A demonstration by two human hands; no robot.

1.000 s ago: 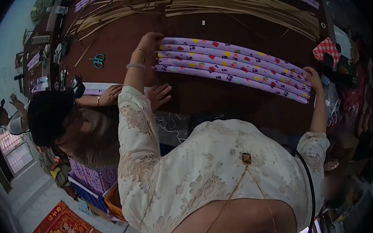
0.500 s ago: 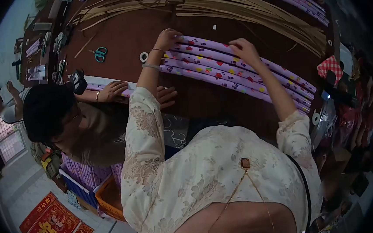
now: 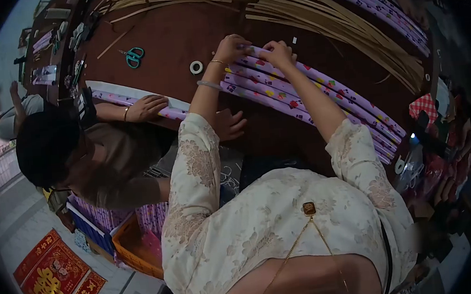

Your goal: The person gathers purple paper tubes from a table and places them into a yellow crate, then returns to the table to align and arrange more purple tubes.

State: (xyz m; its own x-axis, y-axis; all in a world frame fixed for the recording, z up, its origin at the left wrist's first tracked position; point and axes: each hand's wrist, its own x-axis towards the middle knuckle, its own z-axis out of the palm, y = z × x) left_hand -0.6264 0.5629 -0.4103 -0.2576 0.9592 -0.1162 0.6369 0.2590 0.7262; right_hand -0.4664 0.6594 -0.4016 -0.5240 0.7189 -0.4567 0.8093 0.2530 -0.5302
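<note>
Several long, thin purple rolls [image 3: 275, 94] with a colourful printed pattern lie side by side across the brown table. My left hand [image 3: 233, 49] is closed around the left end of the farthest purple roll [image 3: 308, 70]. Close to it, my right hand [image 3: 279, 54] pinches the same roll a little further along. Fingers hide part of that roll's end. Just left of my left wrist lies a roll of white tape [image 3: 196, 67].
At my left, a co-worker's hand [image 3: 146, 108] rests on another purple roll beside a white strip [image 3: 126, 88]. Teal scissors [image 3: 133, 57] lie beyond. Brown flat strips [image 3: 336, 20] spread over the far side. An orange crate [image 3: 135, 249] stands below left.
My right hand has moved left along the far roll, close to my left hand. The whole view has shifted slightly, and the co-worker has leaned a little to the left.
</note>
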